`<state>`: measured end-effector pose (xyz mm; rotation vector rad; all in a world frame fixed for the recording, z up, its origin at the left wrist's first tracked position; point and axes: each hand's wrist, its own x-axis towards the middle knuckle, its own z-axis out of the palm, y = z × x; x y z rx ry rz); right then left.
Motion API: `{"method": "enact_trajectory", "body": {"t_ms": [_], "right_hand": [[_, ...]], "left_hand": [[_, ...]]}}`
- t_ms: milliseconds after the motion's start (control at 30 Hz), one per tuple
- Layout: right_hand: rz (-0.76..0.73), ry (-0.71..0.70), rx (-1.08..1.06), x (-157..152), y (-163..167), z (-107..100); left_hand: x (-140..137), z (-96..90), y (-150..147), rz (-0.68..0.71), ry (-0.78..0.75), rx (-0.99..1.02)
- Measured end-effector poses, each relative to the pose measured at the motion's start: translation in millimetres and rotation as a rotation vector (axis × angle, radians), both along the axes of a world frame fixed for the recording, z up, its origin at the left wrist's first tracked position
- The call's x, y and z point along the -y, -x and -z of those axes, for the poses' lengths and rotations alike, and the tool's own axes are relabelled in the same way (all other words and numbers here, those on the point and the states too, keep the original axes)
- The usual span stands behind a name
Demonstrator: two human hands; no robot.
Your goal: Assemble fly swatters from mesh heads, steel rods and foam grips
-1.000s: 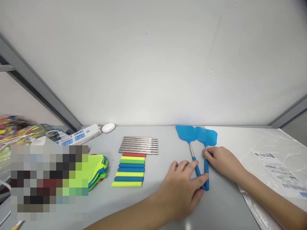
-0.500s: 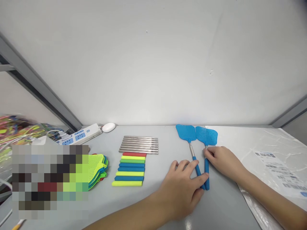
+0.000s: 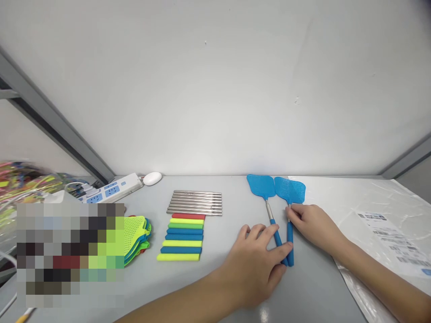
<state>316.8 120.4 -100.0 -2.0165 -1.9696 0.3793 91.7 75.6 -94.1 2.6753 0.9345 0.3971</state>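
Observation:
Two blue fly swatters lie side by side, heads toward the wall. On the left swatter [image 3: 261,185], a short metal shaft leads to a blue handle; the right swatter [image 3: 292,190] has the same kind of handle. My right hand [image 3: 311,222] pinches the right one's shaft just below its head. Fingers spread, my left hand [image 3: 254,264] rests across the lower handles, its index finger reaching over the left handle to the right one. Left of it are several coloured handle tubes [image 3: 183,243] in a column, with several metal rods [image 3: 195,202] behind them.
Green, blue and red swatter heads [image 3: 136,233] are stacked at the left, partly under a pixelated patch. Behind them are a power strip [image 3: 112,190] and a white oval object [image 3: 152,178]. A white plastic bag with a label [image 3: 387,237] covers the right side.

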Motion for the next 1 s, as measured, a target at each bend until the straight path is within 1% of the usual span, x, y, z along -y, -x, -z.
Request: {"method": "enact_trajectory", "body": {"t_ms": [367, 600, 733, 867, 1000], "right_hand": [[-0.028, -0.080, -0.075, -0.4, -1.7, 3.2], [-0.065, -0.117, -0.078, 2.1, -4.6, 6.4], [-0.089, -0.135, -0.078, 3.9, -8.1, 12.2], [-0.112, -0.218, -0.086, 7.3, -11.9, 19.2], [-0.124, -0.327, -0.081, 9.4, -14.5, 19.1]], "left_hand": [[-0.3, 1.5, 0.6, 0.002, 0.003, 0.010], [-0.3, 2.9, 1.6, 0.011, -0.040, 0.014], [2.4, 1.3, 4.2, 0.015, -0.086, 0.016], [6.7, 0.1, 7.3, 0.007, -0.151, 0.028], [11.5, 2.1, 8.9, -0.020, -0.242, 0.028]]}}
